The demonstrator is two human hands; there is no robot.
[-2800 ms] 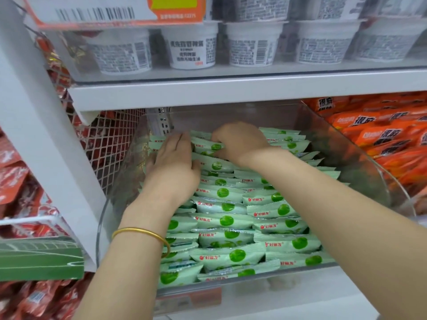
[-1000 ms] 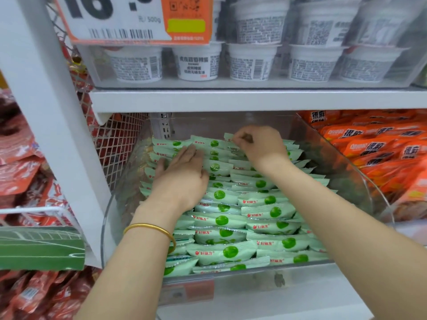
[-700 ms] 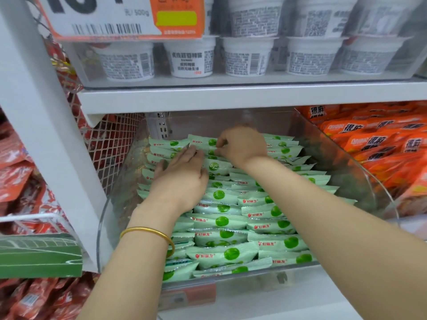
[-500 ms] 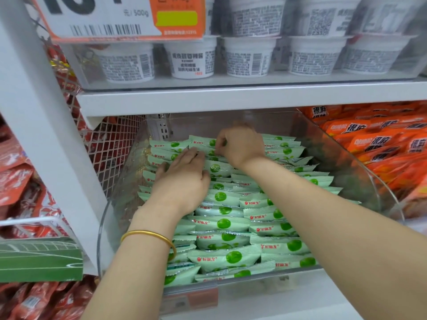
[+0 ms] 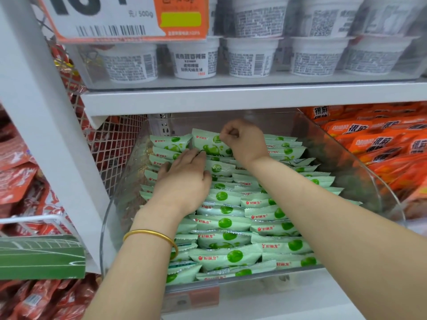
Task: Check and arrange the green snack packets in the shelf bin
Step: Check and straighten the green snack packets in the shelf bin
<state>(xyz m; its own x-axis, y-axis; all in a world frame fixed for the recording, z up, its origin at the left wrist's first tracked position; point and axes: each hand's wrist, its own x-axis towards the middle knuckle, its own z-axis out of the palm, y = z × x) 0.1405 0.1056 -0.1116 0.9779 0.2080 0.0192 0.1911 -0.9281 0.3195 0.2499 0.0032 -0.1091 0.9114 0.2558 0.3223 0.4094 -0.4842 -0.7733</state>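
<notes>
Reaching into a clear plastic bin [image 5: 369,181] on a shop shelf, a person works with both bare hands among green snack packets [image 5: 225,224]. The packets fill the bin, lying flat and overlapping in rows from its six o'clock rim back to its twelve o'clock wall.

The left hand [image 5: 184,183] lies palm down on the packets, toward eleven o'clock from the bin's middle. Its fingers are straight and close together, pressing on the pile and gripping nothing. A gold bangle [image 5: 150,234] circles that wrist.

The right hand [image 5: 246,142] is at the bin's twelve o'clock end with its fingers curled, pinching the top edge of a raised packet [image 5: 206,144]. That packet stands tilted up above the flat rows, its printed face toward the camera. The left fingertips reach its lower edge.

At three o'clock, orange packets [image 5: 381,144] are heaped just beside the bin's wall. At nine o'clock, red packets [image 5: 16,181] sit beyond a white wire grid [image 5: 113,144]. On the shelf above, at twelve o'clock, stands a row of white tubs [image 5: 251,58], with a price tag [image 5: 111,17] at eleven o'clock.
</notes>
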